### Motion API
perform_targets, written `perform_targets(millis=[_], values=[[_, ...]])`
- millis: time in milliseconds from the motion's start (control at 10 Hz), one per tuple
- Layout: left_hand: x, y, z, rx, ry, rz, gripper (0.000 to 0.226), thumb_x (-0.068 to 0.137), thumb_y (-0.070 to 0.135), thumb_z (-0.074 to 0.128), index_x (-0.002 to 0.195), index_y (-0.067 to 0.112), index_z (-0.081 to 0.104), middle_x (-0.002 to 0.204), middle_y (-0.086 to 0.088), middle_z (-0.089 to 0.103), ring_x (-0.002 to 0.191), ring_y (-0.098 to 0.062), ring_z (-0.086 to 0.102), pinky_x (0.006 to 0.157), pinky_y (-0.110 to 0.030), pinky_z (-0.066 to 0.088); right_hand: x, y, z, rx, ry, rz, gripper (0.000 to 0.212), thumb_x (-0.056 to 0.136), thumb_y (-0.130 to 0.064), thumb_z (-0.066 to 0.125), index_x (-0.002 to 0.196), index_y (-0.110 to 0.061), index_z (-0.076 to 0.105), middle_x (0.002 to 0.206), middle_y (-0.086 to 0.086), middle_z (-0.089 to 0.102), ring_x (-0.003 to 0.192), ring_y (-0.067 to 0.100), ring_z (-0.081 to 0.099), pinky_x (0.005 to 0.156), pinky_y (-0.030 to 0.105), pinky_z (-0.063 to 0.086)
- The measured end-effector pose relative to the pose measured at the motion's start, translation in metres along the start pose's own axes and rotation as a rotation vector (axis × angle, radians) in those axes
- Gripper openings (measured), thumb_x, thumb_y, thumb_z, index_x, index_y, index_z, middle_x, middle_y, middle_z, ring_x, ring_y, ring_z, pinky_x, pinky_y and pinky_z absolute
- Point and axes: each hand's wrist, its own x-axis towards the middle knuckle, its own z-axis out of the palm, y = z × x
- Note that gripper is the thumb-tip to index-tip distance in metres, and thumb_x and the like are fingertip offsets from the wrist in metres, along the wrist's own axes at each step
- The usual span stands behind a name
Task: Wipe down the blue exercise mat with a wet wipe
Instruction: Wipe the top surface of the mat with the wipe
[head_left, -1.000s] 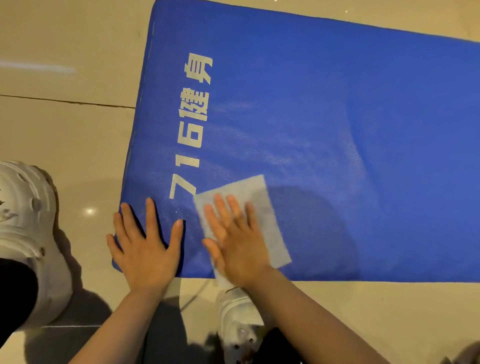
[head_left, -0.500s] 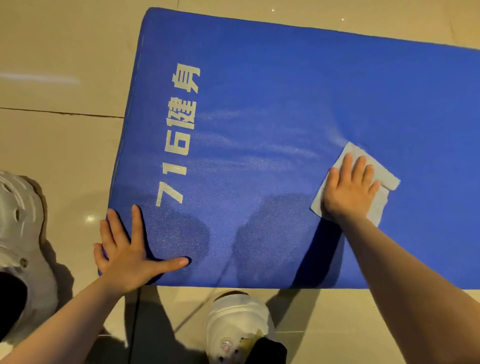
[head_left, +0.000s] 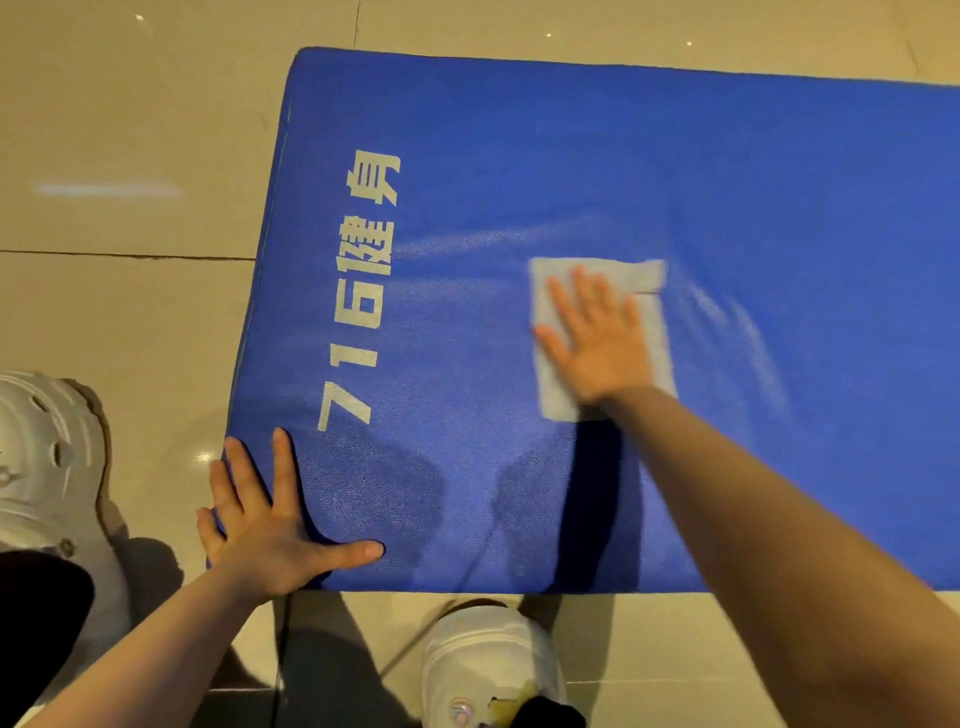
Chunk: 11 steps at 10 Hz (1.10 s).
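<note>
We saw the blue exercise mat (head_left: 649, 171) lying flat on the beige tiled floor (head_left: 119, 135), its pale printed lettering (head_left: 361, 291) near the left end. The right hand (head_left: 597, 343) pressed flat, fingers straight and slightly spread, on the white wet wipe (head_left: 647, 291) spread mid-mat. The left hand (head_left: 265, 525), fingers splayed wide, rested on the mat's near-left corner. A white shoe (head_left: 488, 660) stood just beside the near edge.
</note>
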Motion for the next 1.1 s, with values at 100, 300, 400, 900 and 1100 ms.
perform_targets(millis=[100,300,400,900,1100], values=[[0.0,0.001,0.002,-0.009,0.033,0.006,0.156,-0.006,0.106,0.004,0.126,0.041,-0.05,0.157,-0.015,-0.032,0.148,-0.035,-0.021,0.118,-0.053,0.006,-0.036,0.086,-0.021,0.1,0.051,0.402,0.065,0.102,-0.056,0.02,0.157,-0.027,0.002,0.165,0.002,-0.006,0.151,0.024,-0.005,0.12,0.051,-0.001],[-0.001,0.002,0.005,-0.004,0.026,-0.015,0.161,-0.004,0.106,0.003,0.135,0.038,-0.043,0.159,-0.017,-0.026,0.149,-0.036,-0.015,0.116,-0.055,0.009,-0.075,0.044,0.008,0.072,0.18,0.634,0.071,0.097,-0.051,0.003,0.157,-0.013,0.013,0.162,0.018,0.011,0.148,0.036,0.012,0.116,0.054,0.008],[-0.003,0.006,0.0,0.002,0.04,-0.015,0.16,-0.008,0.105,0.0,0.131,0.038,-0.046,0.159,-0.016,-0.028,0.149,-0.037,-0.016,0.117,-0.054,0.009,-0.102,-0.057,0.042,0.021,0.173,0.093,0.068,0.102,-0.045,-0.002,0.153,-0.012,0.029,0.159,0.019,0.022,0.146,0.041,0.02,0.115,0.058,0.017],[-0.001,0.0,0.014,-0.012,0.11,0.019,0.17,0.006,0.109,0.007,0.155,0.031,-0.016,0.162,-0.019,-0.014,0.149,-0.042,-0.007,0.114,-0.063,0.01,-0.179,0.082,0.032,0.129,0.247,0.701,0.076,0.094,-0.057,0.01,0.154,-0.014,0.027,0.16,0.017,0.023,0.147,0.037,0.018,0.115,0.06,0.014],[0.0,-0.003,0.016,-0.033,0.144,0.029,0.168,0.01,0.11,0.006,0.156,0.029,-0.012,0.162,-0.022,-0.011,0.148,-0.046,-0.004,0.113,-0.065,0.012,-0.159,-0.056,0.053,0.089,0.152,0.107,0.058,0.1,-0.046,0.025,0.147,-0.016,0.042,0.154,0.017,0.036,0.142,0.039,0.033,0.113,0.057,0.015]])
